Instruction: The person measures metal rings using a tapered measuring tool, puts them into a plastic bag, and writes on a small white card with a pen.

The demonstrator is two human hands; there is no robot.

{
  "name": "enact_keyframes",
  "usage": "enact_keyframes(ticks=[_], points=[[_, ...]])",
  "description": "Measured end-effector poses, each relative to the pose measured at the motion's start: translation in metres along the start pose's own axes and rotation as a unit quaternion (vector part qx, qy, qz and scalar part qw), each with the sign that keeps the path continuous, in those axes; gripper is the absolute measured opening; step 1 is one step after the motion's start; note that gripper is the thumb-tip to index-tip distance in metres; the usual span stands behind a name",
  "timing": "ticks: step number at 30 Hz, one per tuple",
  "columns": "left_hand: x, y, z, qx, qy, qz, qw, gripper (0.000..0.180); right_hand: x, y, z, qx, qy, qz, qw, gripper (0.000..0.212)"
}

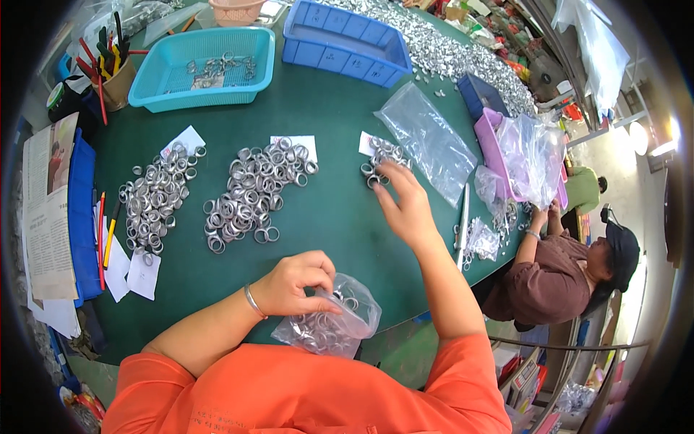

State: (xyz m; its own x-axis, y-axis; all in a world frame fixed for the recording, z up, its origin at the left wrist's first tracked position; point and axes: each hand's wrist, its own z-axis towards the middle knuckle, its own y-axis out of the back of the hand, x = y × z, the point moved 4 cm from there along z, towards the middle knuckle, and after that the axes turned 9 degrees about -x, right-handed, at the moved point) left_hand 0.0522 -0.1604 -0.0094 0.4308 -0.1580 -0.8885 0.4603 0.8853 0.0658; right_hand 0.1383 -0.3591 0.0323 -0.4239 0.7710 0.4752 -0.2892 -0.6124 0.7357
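My left hand (300, 284) is closed on the rim of a clear plastic bag (367, 304), holding it near the table's front edge. Silvery metal rings (318, 331) lie inside the bag. Further forward and to the right, my right hand (406, 206) bends its thumb and fingers around rings at a small pile (390, 152). A white paper slip (366, 143) sticks out from under that pile. Two larger ring piles spread to the left: one in the middle (249, 188) and one further left (155, 195), both with paper slips beside them.
A flat clear bag (426, 141) lies right of the small pile. Behind stand a turquoise basket (144, 90) and a blue bin (347, 54); loose metal parts (463, 58) cover the far right. A co-worker (553, 278) handles clear bags by a purple basket (499, 159).
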Motion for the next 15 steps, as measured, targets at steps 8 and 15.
enact_keyframes(ticks=[8,15], points=[[-0.001,0.001,-0.001,0.013,0.05,-0.016,0.999,0.025,-0.044,-0.048,0.014,-0.048,0.059,-0.222,0.972,0.039],[-0.001,0.001,0.002,0.02,0.055,-0.014,0.998,0.026,-0.021,-0.016,-0.054,0.01,0.071,-0.145,0.987,0.044]])
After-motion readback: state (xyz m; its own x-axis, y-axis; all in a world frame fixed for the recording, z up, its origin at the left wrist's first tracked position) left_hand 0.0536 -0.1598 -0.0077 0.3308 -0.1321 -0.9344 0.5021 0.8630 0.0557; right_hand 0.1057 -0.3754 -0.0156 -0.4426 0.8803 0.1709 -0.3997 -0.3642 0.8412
